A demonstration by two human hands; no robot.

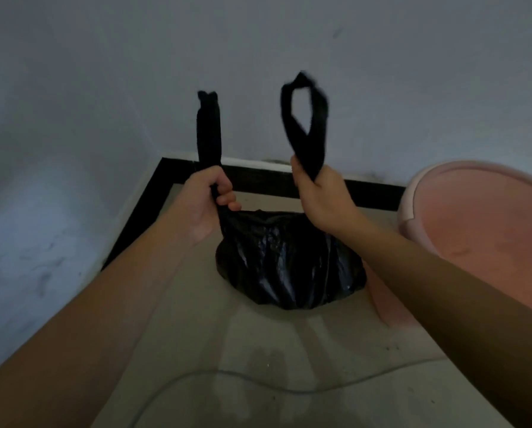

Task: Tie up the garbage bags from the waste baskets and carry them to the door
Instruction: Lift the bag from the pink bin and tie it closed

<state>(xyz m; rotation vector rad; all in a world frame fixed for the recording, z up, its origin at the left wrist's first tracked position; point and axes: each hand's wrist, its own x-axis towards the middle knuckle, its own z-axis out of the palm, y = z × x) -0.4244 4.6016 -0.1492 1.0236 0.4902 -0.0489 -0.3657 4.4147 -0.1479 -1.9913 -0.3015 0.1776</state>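
A full black garbage bag (289,261) sits on the pale floor in the corner of the room. Its two handle loops stick up above my fists. My left hand (207,199) grips the left handle (209,128) at its base. Around the base of the right handle (305,118), whose loop is open, my right hand (320,196) is closed. Both hands are above the bag's top, a short way apart. A pink waste basket (481,217) stands right of the bag, with no liner in it.
Grey walls meet in the corner behind the bag, with a black skirting board (258,177) along the floor. A thin pale cable (258,383) lies in a curve across the floor in front of me.
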